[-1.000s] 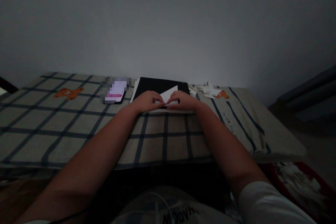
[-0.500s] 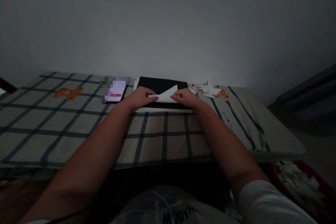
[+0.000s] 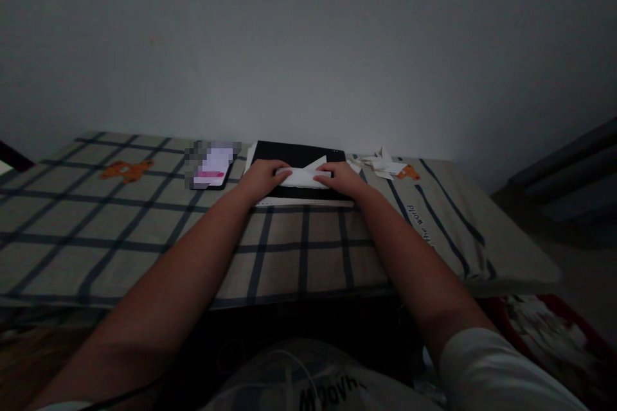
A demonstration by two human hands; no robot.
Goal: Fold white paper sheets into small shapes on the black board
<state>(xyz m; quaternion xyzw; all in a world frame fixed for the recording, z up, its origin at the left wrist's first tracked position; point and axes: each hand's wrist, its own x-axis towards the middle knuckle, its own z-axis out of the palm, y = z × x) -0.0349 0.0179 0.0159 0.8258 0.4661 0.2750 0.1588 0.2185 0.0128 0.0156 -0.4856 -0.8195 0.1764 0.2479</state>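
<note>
A folded sheet of white paper point(image 3: 303, 178) lies over a black flat book or folder point(image 3: 294, 153), with one pointed flap rising at its far right. My left hand point(image 3: 266, 178) pinches the paper's left end, thumb toward the middle. At the opposite end, my right hand point(image 3: 341, 178) grips it between thumb and fingers. The lower front strip of the paper looks bent up between the two thumbs. White sheets point(image 3: 308, 202) stick out from under the black cover along its near edge.
A lit phone point(image 3: 212, 167) lies left of the black cover. Several folded white paper pieces point(image 3: 383, 164) sit to its right. A checked cloth point(image 3: 144, 225) with orange bear figures covers the table, which stands against a grey wall point(image 3: 308, 45).
The front strip of the paper has been bent upward, and the visible flap looks smaller. My left hand has shifted slightly right; my right hand stays nearly in place.
</note>
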